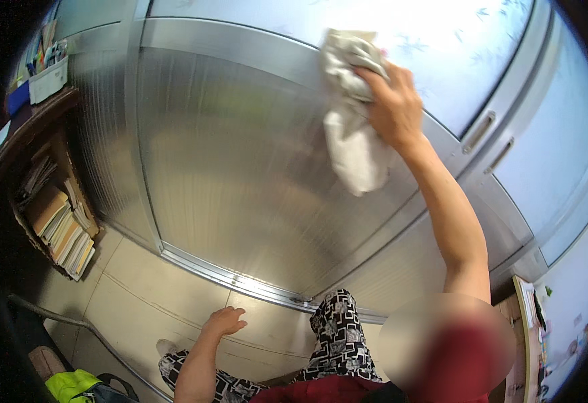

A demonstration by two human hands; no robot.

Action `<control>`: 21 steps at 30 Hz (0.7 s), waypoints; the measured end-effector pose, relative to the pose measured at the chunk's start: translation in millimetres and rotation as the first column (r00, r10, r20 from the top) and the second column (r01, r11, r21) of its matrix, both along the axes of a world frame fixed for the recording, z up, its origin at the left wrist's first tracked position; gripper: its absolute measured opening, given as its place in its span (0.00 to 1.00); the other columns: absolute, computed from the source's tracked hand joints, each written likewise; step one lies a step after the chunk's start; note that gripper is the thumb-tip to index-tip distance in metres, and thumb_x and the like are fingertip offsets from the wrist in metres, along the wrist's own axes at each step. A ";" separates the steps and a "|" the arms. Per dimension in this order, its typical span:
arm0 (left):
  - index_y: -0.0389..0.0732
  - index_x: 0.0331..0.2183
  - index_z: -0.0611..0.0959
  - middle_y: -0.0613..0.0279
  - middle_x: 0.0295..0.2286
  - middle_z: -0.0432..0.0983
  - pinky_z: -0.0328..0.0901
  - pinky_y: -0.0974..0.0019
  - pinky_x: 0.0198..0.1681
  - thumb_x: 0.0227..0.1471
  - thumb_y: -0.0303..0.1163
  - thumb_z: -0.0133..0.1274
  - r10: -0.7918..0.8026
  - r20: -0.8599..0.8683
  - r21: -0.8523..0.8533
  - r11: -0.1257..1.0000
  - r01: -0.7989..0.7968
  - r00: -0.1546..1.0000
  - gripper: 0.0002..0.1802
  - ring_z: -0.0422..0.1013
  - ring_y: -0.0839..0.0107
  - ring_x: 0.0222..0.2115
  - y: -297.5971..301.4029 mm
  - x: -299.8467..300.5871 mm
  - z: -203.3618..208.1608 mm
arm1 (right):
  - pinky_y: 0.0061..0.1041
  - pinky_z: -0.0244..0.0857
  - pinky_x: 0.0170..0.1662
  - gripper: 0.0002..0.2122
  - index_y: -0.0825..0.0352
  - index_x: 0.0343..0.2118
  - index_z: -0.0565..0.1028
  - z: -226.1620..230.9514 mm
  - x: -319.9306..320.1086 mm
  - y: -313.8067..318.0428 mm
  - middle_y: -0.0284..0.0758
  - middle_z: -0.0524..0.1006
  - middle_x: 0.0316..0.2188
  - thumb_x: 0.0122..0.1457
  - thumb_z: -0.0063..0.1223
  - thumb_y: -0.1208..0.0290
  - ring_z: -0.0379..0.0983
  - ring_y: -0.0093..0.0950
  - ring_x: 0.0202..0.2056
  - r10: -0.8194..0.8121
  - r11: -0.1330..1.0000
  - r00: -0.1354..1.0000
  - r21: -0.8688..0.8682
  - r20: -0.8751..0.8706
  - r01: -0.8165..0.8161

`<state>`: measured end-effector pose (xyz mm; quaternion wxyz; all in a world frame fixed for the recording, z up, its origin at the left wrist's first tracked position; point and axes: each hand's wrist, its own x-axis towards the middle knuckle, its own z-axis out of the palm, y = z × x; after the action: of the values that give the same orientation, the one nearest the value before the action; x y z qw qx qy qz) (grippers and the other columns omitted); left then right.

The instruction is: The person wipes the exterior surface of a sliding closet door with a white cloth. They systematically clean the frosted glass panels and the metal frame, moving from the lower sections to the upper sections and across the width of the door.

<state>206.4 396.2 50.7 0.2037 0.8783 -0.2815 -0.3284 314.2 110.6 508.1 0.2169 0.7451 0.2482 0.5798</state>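
Observation:
My right hand (pixel 398 107) grips a crumpled off-white cloth (pixel 351 124) and holds it up against the metal-framed sliding door (pixel 240 148). The cloth lies over the frame rail below the frosted glass pane (pixel 441 50), and its loose end hangs down over the ribbed metal panel. Low down, my left hand (pixel 227 321) hangs free above the tiled floor, near my patterned trousers. Its fingers are apart and nothing is in them.
At left, a dark wooden shelf (pixel 72 171) holds stacked books and papers (pixel 69 232), with a white pen basket (pixel 49 79) on top. A curved metal tube (pixel 99 336) and a yellow-green bag (pixel 72 386) are at lower left. Two door handles (pixel 480 132) stick out at right.

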 end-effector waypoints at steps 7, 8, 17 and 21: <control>0.47 0.51 0.68 0.53 0.48 0.66 0.59 0.58 0.51 0.50 0.46 0.47 -0.018 -0.070 0.145 0.989 0.028 0.997 0.27 0.62 0.58 0.49 6.8 -13.3 -3.2 | 0.32 0.65 0.41 0.14 0.59 0.38 0.75 -28.7 -89.2 -110.9 0.38 0.73 0.38 0.44 0.54 0.77 0.68 0.36 0.40 -0.173 0.969 0.965 0.209 0.199 0.131; 0.47 0.51 0.68 0.53 0.48 0.66 0.59 0.58 0.51 0.50 0.46 0.47 -0.036 -0.066 0.162 0.986 0.047 0.997 0.27 0.62 0.58 0.49 3.9 -15.9 -7.6 | 0.33 0.64 0.41 0.14 0.60 0.38 0.75 -47.5 -90.8 -122.6 0.41 0.73 0.38 0.45 0.52 0.78 0.68 0.38 0.40 -0.171 0.963 0.959 0.244 0.227 0.114; 0.44 0.50 0.69 0.49 0.44 0.70 0.61 0.58 0.50 0.49 0.45 0.48 -0.013 -0.052 0.062 0.998 0.016 0.999 0.28 0.65 0.54 0.46 -13.9 -42.8 -13.4 | 0.30 0.64 0.32 0.02 0.57 0.24 0.73 -196.8 -113.9 -115.3 0.34 0.71 0.33 0.46 0.51 0.70 0.68 0.30 0.33 0.053 0.996 0.892 0.084 -0.449 -0.017; 0.41 0.49 0.70 0.46 0.41 0.72 0.61 0.58 0.49 0.48 0.44 0.48 0.012 0.024 0.062 0.998 -0.014 1.000 0.28 0.66 0.52 0.45 7.3 -45.0 -5.0 | 0.32 0.65 0.29 0.05 0.59 0.25 0.73 -83.4 -111.1 -114.9 0.36 0.72 0.32 0.42 0.53 0.74 0.69 0.33 0.30 0.030 0.991 0.997 0.132 0.072 -0.040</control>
<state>161.4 403.6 45.7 0.1750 0.8898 -0.2678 -0.3254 203.1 -4.3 424.7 0.1651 0.7327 0.2144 0.6245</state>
